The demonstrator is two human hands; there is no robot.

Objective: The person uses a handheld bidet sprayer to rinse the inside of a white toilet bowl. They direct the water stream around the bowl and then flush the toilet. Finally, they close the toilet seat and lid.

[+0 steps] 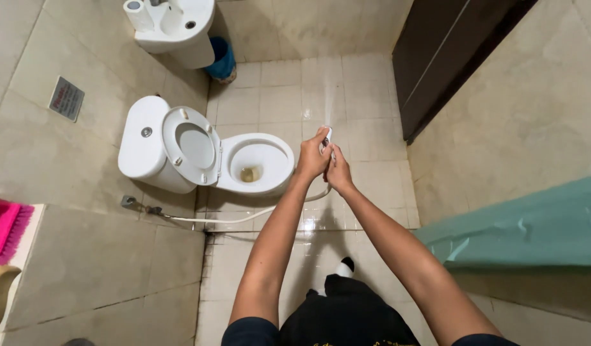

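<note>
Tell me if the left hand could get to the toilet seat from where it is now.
Probably yes, with a step forward. The left hand is closed with the right hand on the spray head; only bare floor lies between it and the raised toilet seat.

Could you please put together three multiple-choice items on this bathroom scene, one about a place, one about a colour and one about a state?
1. Where does the white hose run to from the sprayer that both hands hold?
A. To the sink
B. To a valve low on the wall beside the toilet
C. To the dark door

2. What colour is the bin under the sink?
A. Blue
B. Red
C. Yellow

3. How is the toilet lid?
A. Shut flat
B. Raised, bowl open
C. Taken off, on the floor

Answers: 1 B, the hose runs across the floor tiles to the valve at the wall. 2 A, the bin shows blue below the basin. 3 B, lid and seat lean back against the tank and the bowl shows. The left hand and right hand both close on the sprayer.
</note>
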